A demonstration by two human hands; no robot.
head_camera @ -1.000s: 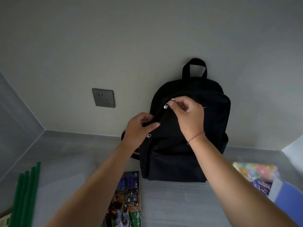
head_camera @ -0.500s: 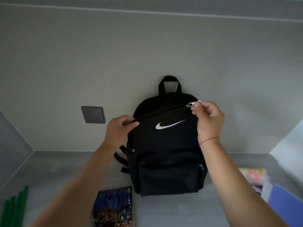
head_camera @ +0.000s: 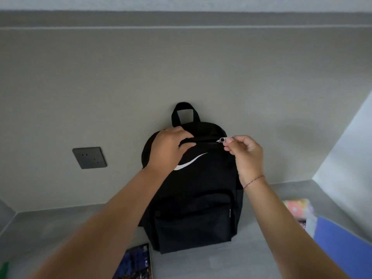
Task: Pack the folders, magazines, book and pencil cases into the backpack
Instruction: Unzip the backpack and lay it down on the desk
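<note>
A black backpack (head_camera: 197, 200) with a white swoosh stands upright against the wall on the grey counter. My left hand (head_camera: 168, 150) presses on its top left, fingers curled over the fabric by the zip line. My right hand (head_camera: 244, 153) pinches the silver zipper pull (head_camera: 221, 140) at the top right of the bag. A magazine (head_camera: 134, 262) lies flat in front of the bag at the bottom edge. A blue folder (head_camera: 342, 244) and a colourful patterned item (head_camera: 298, 208) lie at the right. A sliver of a green folder (head_camera: 4, 268) shows at the bottom left.
A dark wall socket (head_camera: 89, 157) sits left of the backpack. The grey counter (head_camera: 60, 224) runs to a corner on the left, and a white wall (head_camera: 350, 150) closes in on the right.
My right hand has drawn the zipper pull from the bag's left across the top to the right. My left hand shifted up onto the bag's top. The view tilted upward.
</note>
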